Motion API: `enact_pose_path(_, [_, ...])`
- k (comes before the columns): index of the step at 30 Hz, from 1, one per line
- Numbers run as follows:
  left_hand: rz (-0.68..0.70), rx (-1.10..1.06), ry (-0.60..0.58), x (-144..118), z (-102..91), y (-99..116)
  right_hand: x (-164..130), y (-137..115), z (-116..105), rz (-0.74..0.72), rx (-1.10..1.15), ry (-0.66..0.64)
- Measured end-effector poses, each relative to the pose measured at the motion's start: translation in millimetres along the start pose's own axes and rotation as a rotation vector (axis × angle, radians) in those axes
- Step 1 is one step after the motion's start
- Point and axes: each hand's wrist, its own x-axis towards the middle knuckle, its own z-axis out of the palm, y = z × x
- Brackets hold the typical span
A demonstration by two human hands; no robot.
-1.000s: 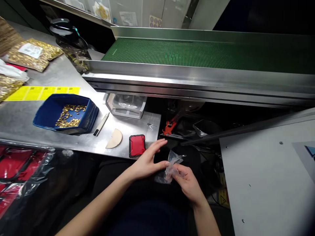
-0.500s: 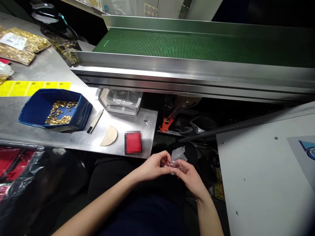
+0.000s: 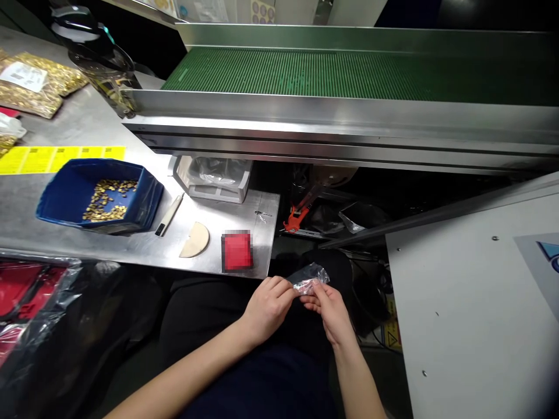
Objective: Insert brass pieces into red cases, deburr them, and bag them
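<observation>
Pinching a small clear plastic bag (image 3: 309, 277) between both hands, low in the middle of the frame, above a dark lap. Left hand (image 3: 267, 304) curled, fingers closed on the bag's left end; right hand (image 3: 331, 306) closed too, fingertips gripping the bag from below and from the right. Bag crumpled, held level, clear of the table edge just above it. What sits inside it, too small to tell.

Steel table (image 3: 65, 233) filling the left half of the frame. On it, near the front edge and closest to the hands, a blurred red square (image 3: 236, 251); just left of that, a pale half-round piece (image 3: 195, 240); further left, a slim knife (image 3: 168, 214) lying beside a blue tray (image 3: 144, 192) holding small brass parts (image 3: 105, 199). Behind the knife, a white tray (image 3: 213, 192) with clear plastic in it, tucked under the conveyor. Yellow label strip (image 3: 56, 158) at the left edge; bags of brass parts (image 3: 39, 87) in the upper left corner.

Green conveyor belt (image 3: 349, 73) with a steel rail running across the top. Orange pliers (image 3: 297, 216) in the dark gap below it. White panel (image 3: 471, 314) at the lower right. Red items in clear plastic (image 3: 26, 302) at the lower left.
</observation>
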Motion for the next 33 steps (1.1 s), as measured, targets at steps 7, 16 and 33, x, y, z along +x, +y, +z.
enact_pose_path(7, [0.069,-0.080,-0.125,-1.4,7.6,5.0,-0.6,3.3,-7.3,-0.045,-0.091,-0.019])
enact_pose_path(16, [-0.191,-0.179,-0.176,13.1,0.3,-0.8,-2.5,10.0,-1.9,-0.081,-0.460,-0.096])
enact_pose_path(33, [-0.468,0.087,0.187,-52.4,-46.1,0.0,-31.9,-15.0,19.4,-0.302,-1.041,-0.070])
